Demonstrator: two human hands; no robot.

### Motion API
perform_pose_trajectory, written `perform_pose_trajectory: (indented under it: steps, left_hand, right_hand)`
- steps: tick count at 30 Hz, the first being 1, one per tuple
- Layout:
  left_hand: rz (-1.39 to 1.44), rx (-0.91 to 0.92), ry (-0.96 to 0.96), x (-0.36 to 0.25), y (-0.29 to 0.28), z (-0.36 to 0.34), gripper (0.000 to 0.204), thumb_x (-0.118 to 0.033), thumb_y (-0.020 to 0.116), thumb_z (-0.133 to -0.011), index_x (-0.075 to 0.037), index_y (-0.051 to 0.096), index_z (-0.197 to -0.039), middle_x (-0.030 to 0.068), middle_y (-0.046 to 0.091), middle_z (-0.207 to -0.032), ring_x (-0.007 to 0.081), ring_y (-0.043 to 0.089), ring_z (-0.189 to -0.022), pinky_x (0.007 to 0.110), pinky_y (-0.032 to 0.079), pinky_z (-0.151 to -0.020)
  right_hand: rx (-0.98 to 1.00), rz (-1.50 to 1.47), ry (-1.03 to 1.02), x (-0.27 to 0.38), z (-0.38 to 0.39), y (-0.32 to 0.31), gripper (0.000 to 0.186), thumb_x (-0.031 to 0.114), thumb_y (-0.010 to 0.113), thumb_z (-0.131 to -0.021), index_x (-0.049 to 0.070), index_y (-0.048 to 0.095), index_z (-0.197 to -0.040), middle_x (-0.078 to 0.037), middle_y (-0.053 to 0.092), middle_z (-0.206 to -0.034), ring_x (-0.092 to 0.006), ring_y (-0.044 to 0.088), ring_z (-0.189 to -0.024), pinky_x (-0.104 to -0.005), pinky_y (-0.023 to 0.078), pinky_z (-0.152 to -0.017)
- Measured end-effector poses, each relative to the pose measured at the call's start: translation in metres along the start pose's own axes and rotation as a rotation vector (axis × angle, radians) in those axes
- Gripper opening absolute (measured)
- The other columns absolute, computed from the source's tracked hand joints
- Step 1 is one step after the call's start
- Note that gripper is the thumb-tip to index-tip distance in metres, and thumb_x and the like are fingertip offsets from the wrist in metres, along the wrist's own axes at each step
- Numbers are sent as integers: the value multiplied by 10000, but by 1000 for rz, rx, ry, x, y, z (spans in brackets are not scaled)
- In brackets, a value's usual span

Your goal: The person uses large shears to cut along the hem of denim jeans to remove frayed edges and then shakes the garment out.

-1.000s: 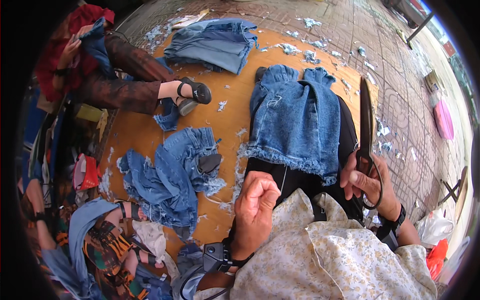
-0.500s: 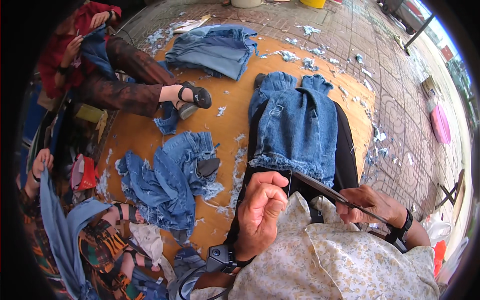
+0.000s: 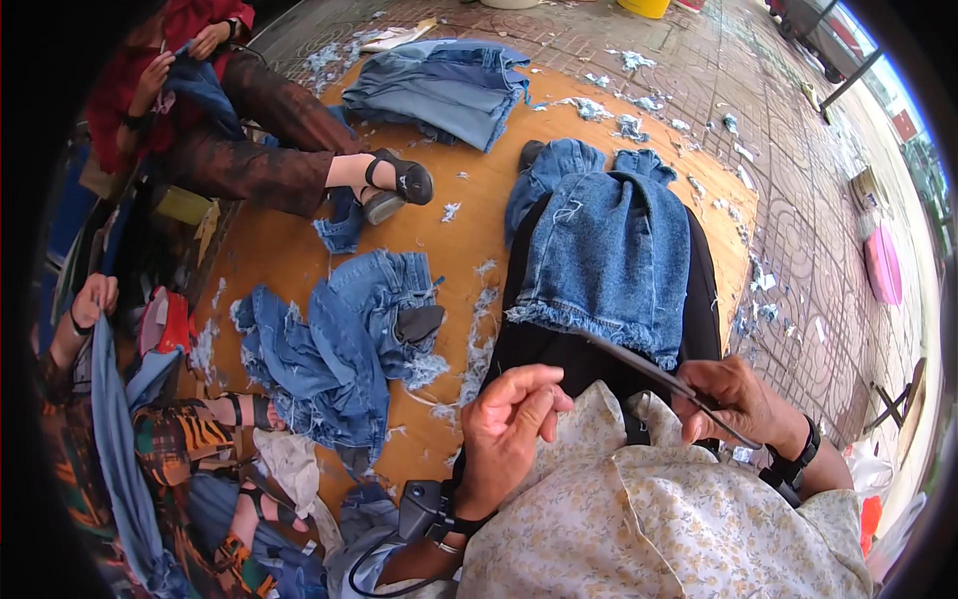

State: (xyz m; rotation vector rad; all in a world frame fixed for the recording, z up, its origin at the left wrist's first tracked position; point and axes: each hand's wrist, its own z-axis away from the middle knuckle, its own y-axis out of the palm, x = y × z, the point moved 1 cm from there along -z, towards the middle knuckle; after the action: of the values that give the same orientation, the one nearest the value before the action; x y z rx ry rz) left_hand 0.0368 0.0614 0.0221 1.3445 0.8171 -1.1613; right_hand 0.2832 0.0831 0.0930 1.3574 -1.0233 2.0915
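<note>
Faded blue jeans with frayed hems (image 3: 599, 250) lie across my black-trousered legs (image 3: 519, 349). My right hand (image 3: 728, 399) grips large dark scissors (image 3: 654, 369), held low and slanting, their tip near the frayed hem at the left. Just left of the scissors, my left hand (image 3: 509, 429) is held with curled fingers over my lap, below the hem; what is in it, if anything, is too small to make out. Beneath both hands is my pale floral top (image 3: 659, 519).
An orange board (image 3: 419, 250) bears denim piles (image 3: 339, 359) and scraps. One co-worker in red (image 3: 125, 80) holds denim at the upper left; another (image 3: 97, 298) lifts blue cloth at the lower left. Paving (image 3: 798, 200), a pink container (image 3: 882, 260) and bags stand at the right.
The scissors have swung from upright down to a slant toward the left, and my right hand has lowered slightly. My left fingers have loosened a little. The lower-left co-worker's hand has risen with cloth.
</note>
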Motion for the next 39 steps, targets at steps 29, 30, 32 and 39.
perform_pose_trajectory:
  steps: [29, 30, 32, 39]
  left_hand:
    - [558, -73, -178, 8, 19, -38, 69, -94, 581, -885, -36, 560, -916, -46, 430, -637, 37, 326, -511, 190, 256, -455]
    - [561, -56, -159, 7, 19, -40, 77, -95, 581, -885, -35, 557, -928, -45, 436, -647, 36, 329, -515, 189, 259, -455]
    - [566, -24, -120, 7, 19, -43, 96, -96, 581, -886, -34, 550, -952, -44, 449, -667, 34, 335, -523, 189, 264, -456]
    - [533, -15, -113, 0, 26, -42, 89, -104, 585, -886, -33, 562, -934, -46, 449, -670, 29, 340, -532, 182, 263, -456]
  right_hand:
    - [-223, -316, 139, 4, -21, 15, 441, 389, 774, -727, 31, 523, -778, 28, 482, -669, -49, 408, -605, -212, 336, -522]
    - [-277, -191, 88, 1, -22, 15, 440, 370, 790, -708, 32, 522, -795, 17, 478, -662, -56, 406, -584, -218, 336, -510]
    - [-380, 60, -17, -2, -24, 13, 452, 333, 822, -670, 35, 520, -829, -6, 469, -649, -69, 402, -543, -229, 335, -487]
    - [-529, 731, -370, 19, -82, 18, 389, 25, 740, -663, 37, 487, -959, -91, 569, -755, -219, 559, -564, -309, 447, -502]
